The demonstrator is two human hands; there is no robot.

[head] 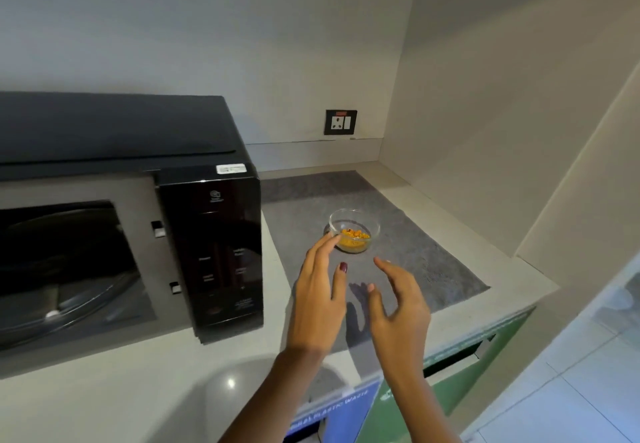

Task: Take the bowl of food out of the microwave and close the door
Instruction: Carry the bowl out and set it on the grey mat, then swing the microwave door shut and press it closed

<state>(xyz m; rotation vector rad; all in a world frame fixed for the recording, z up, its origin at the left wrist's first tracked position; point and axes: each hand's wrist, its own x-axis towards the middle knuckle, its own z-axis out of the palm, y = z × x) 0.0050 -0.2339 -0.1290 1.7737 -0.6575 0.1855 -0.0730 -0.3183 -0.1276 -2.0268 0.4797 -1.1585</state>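
A small clear glass bowl (pixel 354 230) with yellow-orange food stands on a grey mat (pixel 415 262), to the right of the black microwave (pixel 211 252). The microwave's cavity (pixel 62 262) is exposed, with a glass turntable inside; its door is out of view. My left hand (pixel 320 299) hovers just in front of the bowl, fingers spread, fingertips close to its left rim. My right hand (pixel 398 304) is a little nearer to me, fingers apart and curled, holding nothing.
A wall socket (pixel 340 122) sits on the back wall behind the mat. The pale counter (pixel 104 401) ends at a side wall on the right. Below the counter's front edge are blue (pixel 332 408) and green (pixel 450 383) waste bin fronts.
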